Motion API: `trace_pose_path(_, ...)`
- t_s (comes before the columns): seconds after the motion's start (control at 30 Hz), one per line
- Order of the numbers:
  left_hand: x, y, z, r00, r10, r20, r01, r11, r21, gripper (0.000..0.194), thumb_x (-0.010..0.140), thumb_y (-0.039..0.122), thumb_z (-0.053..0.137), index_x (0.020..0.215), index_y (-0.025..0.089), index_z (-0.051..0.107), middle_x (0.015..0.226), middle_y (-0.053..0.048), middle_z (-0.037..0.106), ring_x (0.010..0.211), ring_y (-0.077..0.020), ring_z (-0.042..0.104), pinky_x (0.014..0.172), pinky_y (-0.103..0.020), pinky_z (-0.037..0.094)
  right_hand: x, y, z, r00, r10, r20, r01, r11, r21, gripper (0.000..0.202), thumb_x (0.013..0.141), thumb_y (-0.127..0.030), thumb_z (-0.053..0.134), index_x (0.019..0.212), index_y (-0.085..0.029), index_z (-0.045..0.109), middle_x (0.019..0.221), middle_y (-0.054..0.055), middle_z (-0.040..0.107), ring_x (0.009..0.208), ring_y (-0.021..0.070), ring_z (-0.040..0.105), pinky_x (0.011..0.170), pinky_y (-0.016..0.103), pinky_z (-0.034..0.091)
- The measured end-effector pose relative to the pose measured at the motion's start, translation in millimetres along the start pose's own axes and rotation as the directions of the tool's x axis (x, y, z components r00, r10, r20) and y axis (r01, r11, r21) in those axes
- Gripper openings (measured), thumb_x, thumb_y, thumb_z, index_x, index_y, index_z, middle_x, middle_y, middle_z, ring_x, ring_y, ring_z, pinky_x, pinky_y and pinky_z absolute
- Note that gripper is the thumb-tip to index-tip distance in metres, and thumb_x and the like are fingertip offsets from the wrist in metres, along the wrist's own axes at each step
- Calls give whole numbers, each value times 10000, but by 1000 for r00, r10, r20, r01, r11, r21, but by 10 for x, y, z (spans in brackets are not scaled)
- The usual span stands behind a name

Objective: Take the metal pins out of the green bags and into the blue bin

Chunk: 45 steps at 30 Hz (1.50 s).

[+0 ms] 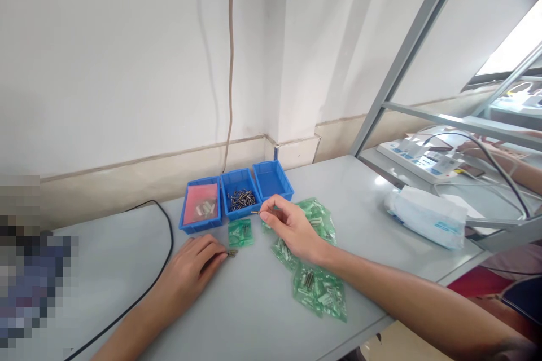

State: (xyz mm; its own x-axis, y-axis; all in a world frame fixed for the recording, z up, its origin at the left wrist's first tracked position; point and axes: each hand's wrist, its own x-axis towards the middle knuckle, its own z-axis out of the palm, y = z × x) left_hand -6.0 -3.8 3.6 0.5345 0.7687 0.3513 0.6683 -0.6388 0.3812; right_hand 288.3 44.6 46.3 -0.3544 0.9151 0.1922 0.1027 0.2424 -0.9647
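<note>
My right hand [292,228] pinches a small screw [255,212] between thumb and fingertips, just in front of the blue bin of loose screws [242,199]. Lower and to the left, my left hand [197,259] rests on the table with its fingers closed on a few screws [231,253]. A small green bag [240,232] with parts inside lies flat between the hands. Beneath and beside my right hand are several green bags [319,287] holding metal and pale parts.
Beside the screw bin stand another blue bin [271,180] and one with a pink sheet and bagged parts [201,203]. A black cable [171,237] crosses the table's left side. A tissue pack [427,217] lies right, near a metal frame [406,39]. Another person's arm [499,158] shows beyond.
</note>
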Motion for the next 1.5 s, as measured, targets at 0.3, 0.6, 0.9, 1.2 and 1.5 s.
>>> trace_pose_path(0.3,3,6,-5,1000,-8,-5,8,1000,4,149,1112,307,532,1118,253,671,1049,-42,677,959,-209,638,871,-326,499,11,7,1,998,47,32,-49,997,60,357,1065,-535,562,921,-214,622,756,-32,490,594,115,368,536,262,294)
trace_pose_path(0.6,2,-5,5,1000,-9,-10,9,1000,16,163,1107,320,533,1112,256,683,1054,-44,685,960,-209,653,873,-322,516,43,-3,-1,985,167,38,-170,977,130,542,1018,-667,550,755,-194,587,653,-33,473,561,115,402,530,258,310)
trace_pose_path(0.9,13,20,-14,1000,-4,-4,4,1000,21,185,1115,322,514,1112,251,684,1041,-47,687,948,-204,657,866,-319,524,78,0,-7,985,168,34,-170,942,288,456,974,-635,650,854,-201,576,706,-51,467,535,93,357,521,249,271)
trace_pose_path(1.2,15,16,-16,1000,0,-20,0,1000,17,174,1107,313,531,1095,251,693,1032,-42,690,939,-203,662,858,-315,523,35,-7,-4,999,53,1,-53,992,118,337,985,-540,689,920,-223,595,768,-38,477,601,116,350,517,257,275)
trace_pose_path(1.5,7,13,-8,1000,-4,-7,5,1000,20,178,1116,319,517,1108,247,679,1048,-47,681,953,-208,648,872,-327,515,41,-14,-4,998,59,4,-59,991,119,327,982,-518,694,896,-221,588,763,-42,478,604,117,366,531,263,284)
